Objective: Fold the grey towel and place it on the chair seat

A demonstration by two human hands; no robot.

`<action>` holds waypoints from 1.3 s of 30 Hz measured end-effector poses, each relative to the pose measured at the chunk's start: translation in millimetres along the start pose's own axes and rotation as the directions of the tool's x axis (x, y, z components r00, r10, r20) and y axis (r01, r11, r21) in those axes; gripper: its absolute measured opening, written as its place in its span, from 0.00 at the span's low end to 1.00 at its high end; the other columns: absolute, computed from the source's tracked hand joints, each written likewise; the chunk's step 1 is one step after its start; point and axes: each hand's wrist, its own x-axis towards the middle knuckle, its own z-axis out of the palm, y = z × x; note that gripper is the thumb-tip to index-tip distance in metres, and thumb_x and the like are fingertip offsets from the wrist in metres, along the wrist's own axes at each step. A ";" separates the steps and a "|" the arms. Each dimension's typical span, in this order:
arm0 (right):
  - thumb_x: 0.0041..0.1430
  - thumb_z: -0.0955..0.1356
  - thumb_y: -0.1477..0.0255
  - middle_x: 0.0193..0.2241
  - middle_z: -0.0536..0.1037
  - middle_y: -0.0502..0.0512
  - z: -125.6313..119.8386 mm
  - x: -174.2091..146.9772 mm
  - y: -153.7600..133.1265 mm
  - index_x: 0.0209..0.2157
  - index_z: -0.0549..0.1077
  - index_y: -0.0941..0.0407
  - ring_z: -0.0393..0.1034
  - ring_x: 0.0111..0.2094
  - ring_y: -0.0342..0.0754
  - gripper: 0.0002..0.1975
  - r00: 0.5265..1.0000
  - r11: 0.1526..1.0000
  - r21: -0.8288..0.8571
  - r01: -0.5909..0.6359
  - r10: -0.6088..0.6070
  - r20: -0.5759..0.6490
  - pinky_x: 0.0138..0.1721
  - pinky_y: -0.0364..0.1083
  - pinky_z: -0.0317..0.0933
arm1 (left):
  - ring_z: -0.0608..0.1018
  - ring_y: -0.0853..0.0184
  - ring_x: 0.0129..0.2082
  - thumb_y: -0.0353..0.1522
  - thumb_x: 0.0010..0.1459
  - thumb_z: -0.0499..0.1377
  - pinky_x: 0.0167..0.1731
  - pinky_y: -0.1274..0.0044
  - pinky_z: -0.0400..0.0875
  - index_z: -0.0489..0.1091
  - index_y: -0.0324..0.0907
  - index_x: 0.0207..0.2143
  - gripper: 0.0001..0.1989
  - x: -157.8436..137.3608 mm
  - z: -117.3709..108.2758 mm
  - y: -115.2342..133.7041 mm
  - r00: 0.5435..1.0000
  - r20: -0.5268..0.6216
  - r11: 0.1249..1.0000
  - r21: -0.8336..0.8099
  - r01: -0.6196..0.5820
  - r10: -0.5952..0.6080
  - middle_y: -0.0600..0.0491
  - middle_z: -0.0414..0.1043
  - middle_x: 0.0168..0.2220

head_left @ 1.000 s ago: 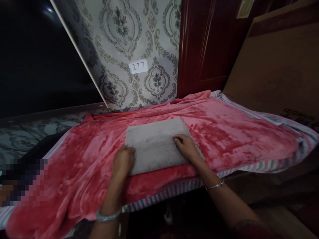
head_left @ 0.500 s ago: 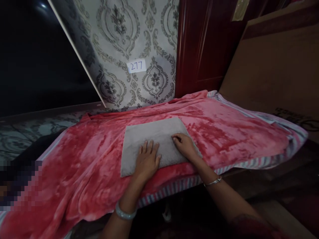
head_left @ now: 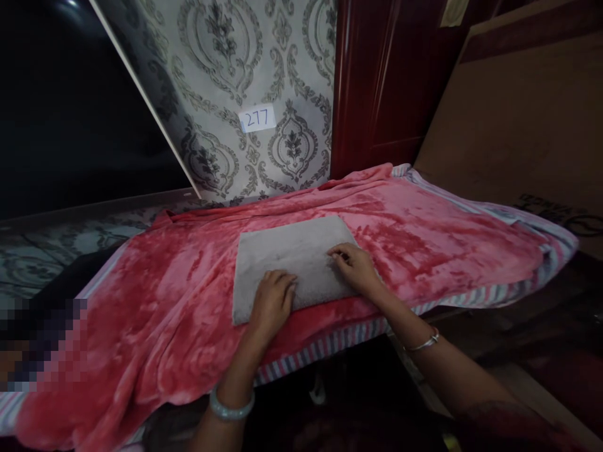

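Note:
A grey, plush-looking rectangular piece of cloth (head_left: 301,242) lies flat on a red and pink plush blanket (head_left: 414,238). Whether it is folded I cannot tell. My left hand (head_left: 271,301), with a pale bangle at the wrist, rests over its near left part. Those fingers are curled and drawn in close to the thumb. Over the right side of the grey cloth is my right hand (head_left: 358,267), its thumb and forefinger pinched together just above the surface. Anything between the fingertips of either hand is too small or hidden to make out.
The blanket has a striped border (head_left: 330,342) hanging at the near edge. A large dark screen (head_left: 85,113) stands at the back left. Behind are a patterned wall with a paper label (head_left: 257,118) and a dark red door (head_left: 377,81). A big cardboard box (head_left: 527,107) leans at right.
My left hand has gone from lying flat with spread fingers to curled fingers on the grey cloth. The right hand stays pinched at nearly the same spot. The view has tilted slightly.

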 end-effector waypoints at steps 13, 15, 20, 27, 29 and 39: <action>0.58 0.63 0.78 0.36 0.80 0.56 8.8 -17.7 1.6 0.35 0.77 0.56 0.72 0.39 0.49 0.11 0.996 0.995 -0.082 -0.058 0.063 0.064 0.43 0.47 0.63 | 0.71 0.58 0.45 0.27 0.64 0.52 0.46 0.68 0.68 0.75 0.42 0.43 0.13 -9.3 -3.2 5.8 0.987 0.101 0.964 0.247 0.099 -0.127 0.48 0.73 0.45; 0.58 0.63 0.77 0.36 0.80 0.55 8.8 -18.1 1.9 0.35 0.77 0.55 0.72 0.39 0.49 0.11 0.996 0.995 -0.081 -0.052 0.057 0.062 0.43 0.47 0.63 | 0.72 0.57 0.44 0.28 0.64 0.51 0.47 0.68 0.68 0.76 0.42 0.43 0.14 -25.0 -24.1 -18.5 0.977 0.072 0.943 0.286 0.171 -0.199 0.47 0.74 0.44; 0.58 0.63 0.76 0.36 0.80 0.56 12.1 -19.7 2.2 0.35 0.77 0.54 0.72 0.39 0.50 0.11 0.998 0.996 -0.086 -0.041 0.044 0.039 0.43 0.47 0.63 | 0.75 0.54 0.42 0.29 0.63 0.50 0.48 0.64 0.69 0.77 0.36 0.36 0.15 -31.1 -57.0 -40.7 0.916 -0.082 0.820 0.420 0.390 -0.394 0.42 0.74 0.37; 0.58 0.63 0.77 0.36 0.79 0.55 13.7 -18.7 2.9 0.36 0.77 0.55 0.71 0.39 0.49 0.11 0.998 0.994 -0.099 -0.037 0.042 0.046 0.43 0.47 0.63 | 0.73 0.62 0.46 0.22 0.59 0.51 0.48 0.70 0.69 0.76 0.42 0.43 0.17 40.8 12.6 39.8 0.994 0.098 0.999 -0.003 -0.047 0.047 0.47 0.73 0.41; 0.58 0.63 0.78 0.35 0.80 0.55 12.7 -17.9 2.9 0.35 0.77 0.55 0.72 0.39 0.49 0.11 0.998 0.994 -0.105 -0.040 0.046 0.050 0.43 0.47 0.63 | 0.73 0.60 0.45 0.23 0.61 0.50 0.47 0.69 0.69 0.76 0.40 0.43 0.16 50.6 30.2 53.1 0.983 0.174 0.998 0.035 -0.057 0.050 0.45 0.72 0.41; 0.59 0.64 0.76 0.37 0.80 0.56 13.3 -19.8 4.8 0.36 0.77 0.55 0.73 0.39 0.49 0.10 0.997 0.994 -0.099 -0.050 0.056 0.058 0.42 0.47 0.63 | 0.75 0.58 0.40 0.30 0.64 0.48 0.43 0.69 0.69 0.77 0.39 0.34 0.17 -11.7 -40.2 -46.5 0.912 -0.037 0.845 0.364 0.392 -0.408 0.43 0.73 0.38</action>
